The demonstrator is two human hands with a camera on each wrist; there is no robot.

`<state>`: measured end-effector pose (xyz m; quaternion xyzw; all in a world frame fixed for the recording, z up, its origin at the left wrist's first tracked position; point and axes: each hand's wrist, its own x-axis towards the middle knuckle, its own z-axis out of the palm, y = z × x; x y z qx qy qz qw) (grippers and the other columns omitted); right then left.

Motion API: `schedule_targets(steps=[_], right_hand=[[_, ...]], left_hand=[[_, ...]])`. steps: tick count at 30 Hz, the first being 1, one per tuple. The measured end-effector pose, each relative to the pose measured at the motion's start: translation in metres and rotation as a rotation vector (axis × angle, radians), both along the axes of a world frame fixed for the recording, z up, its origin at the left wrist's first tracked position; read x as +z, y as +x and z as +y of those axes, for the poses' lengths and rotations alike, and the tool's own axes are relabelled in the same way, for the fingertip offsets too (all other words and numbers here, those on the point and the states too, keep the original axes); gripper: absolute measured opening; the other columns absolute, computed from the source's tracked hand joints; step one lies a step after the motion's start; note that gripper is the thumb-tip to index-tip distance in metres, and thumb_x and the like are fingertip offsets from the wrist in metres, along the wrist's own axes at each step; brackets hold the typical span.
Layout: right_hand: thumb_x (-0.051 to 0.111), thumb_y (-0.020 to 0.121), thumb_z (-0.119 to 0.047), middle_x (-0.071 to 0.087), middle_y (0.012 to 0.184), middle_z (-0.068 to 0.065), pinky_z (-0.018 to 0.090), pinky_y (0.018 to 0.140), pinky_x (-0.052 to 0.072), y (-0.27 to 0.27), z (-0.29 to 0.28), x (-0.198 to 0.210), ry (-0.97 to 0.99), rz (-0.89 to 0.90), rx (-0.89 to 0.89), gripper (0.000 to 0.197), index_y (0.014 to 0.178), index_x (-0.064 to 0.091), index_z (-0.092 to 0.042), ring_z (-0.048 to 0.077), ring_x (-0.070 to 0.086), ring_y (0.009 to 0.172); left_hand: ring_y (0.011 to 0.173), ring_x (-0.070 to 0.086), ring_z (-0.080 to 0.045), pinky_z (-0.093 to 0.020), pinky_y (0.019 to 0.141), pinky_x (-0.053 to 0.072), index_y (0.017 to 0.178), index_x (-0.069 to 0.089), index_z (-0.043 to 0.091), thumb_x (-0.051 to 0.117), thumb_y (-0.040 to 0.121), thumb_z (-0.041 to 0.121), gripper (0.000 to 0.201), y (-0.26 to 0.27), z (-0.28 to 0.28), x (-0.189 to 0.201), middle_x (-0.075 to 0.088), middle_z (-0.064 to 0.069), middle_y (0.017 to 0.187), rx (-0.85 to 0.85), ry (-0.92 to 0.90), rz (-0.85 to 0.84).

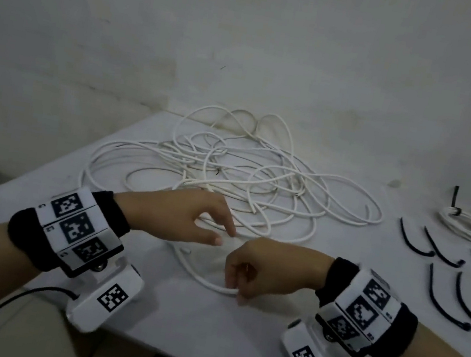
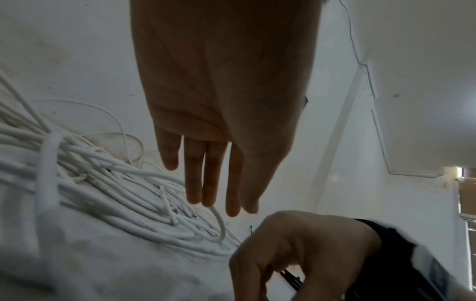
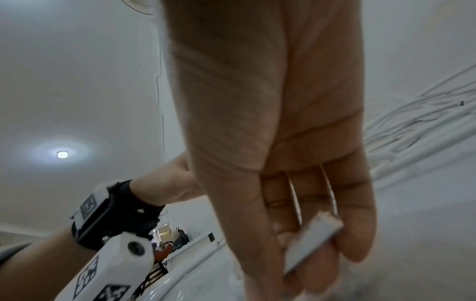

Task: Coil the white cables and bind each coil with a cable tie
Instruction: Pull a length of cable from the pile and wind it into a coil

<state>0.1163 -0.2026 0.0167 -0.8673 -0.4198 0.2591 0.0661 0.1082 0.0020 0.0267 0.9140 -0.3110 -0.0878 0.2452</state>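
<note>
1. Now the right hand [image 1: 257, 268] pinches one thin white cable's end [image 1: 212, 285] low over the grey counter [image 1: 204, 335] — likely to start a coil.
2. Left hand [image 1: 188, 217] hovers, fingers relaxed, beside the tangled white cable pile [image 1: 229, 171] — ready to guide.

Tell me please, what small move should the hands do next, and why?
Probably the left hand should take hold of the white cable near the right hand, to start a loop. The right hand already pinches this cable; the left hand is open and holds nothing.

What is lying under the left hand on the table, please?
Loops of the white cable pile run beneath the left hand, which hovers open. The strands directly beneath it are hidden.
</note>
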Motion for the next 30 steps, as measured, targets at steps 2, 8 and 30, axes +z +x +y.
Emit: schedule_targets(steps=[2, 8, 30], right_hand=[[0.066, 0.084, -0.014, 0.062, 0.081, -0.007, 0.018, 0.07, 0.044, 0.001, -0.009, 0.008, 0.061, -0.029, -0.037, 0.015, 0.099, 0.067, -0.017, 0.003, 0.054, 0.07], [0.071, 0.084, -0.014, 0.069, 0.075, 0.0, 0.021, 0.068, 0.049, 0.026, -0.019, 0.048, 0.366, -0.001, -0.153, 0.005, 0.085, 0.07, -0.018, 0.008, 0.063, 0.068], [0.075, 0.08, -0.014, 0.069, 0.082, -0.004, 0.037, 0.081, 0.054, 0.012, -0.041, 0.019, 0.384, 0.046, -0.138, 0.02, 0.077, 0.063, -0.03, 0.01, 0.065, 0.078]], left_hand=[[0.102, 0.057, 0.002, -0.022, 0.094, 0.045, 0.111, 0.065, 0.031, 0.063, 0.089, 0.035, 0.023, -0.007, -0.006, -0.001, 0.053, 0.011, 0.116, -0.038, 0.026, 0.101], [0.084, 0.056, 0.001, -0.016, 0.079, 0.047, 0.113, 0.063, 0.025, 0.059, 0.092, 0.028, 0.021, -0.005, 0.004, 0.011, 0.062, 0.008, 0.094, -0.043, -0.054, 0.089], [0.074, 0.07, -0.021, -0.029, 0.072, 0.058, 0.087, 0.064, 0.007, 0.06, 0.087, 0.001, 0.008, 0.02, 0.016, 0.025, 0.073, -0.013, 0.092, 0.622, -1.142, 0.171]])
